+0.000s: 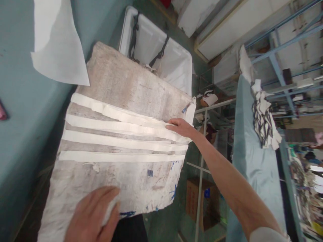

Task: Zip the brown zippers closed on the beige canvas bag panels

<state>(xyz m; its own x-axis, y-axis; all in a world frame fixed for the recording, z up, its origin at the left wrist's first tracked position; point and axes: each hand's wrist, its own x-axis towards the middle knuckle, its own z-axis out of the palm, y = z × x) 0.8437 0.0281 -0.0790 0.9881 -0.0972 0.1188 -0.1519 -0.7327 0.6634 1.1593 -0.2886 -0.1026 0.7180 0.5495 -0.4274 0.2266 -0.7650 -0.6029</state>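
A stained, off-white padded board (151, 90) lies in front of me. Several long white cloth strips (121, 136) run across it in rough rows, overlapping in places. At the right end of the upper strips is my right hand (180, 127), fingers closed on the edge of one white strip. My left hand (94, 213) hovers at the near edge of the board, blurred. Its fingers and thumb are curled around a small white object (110, 210) that I cannot make out. Close to the near side of the board sits a small blue patch (150, 173).
Behind the board stands a white plastic bin (181, 62) with dark straps and scraps. A white sheet (59, 50) overhangs the blue-green table (17, 64) at left. To the right are a blue-covered table (248, 161) with striped cloth (263, 117), and a cardboard box (194, 200) below.
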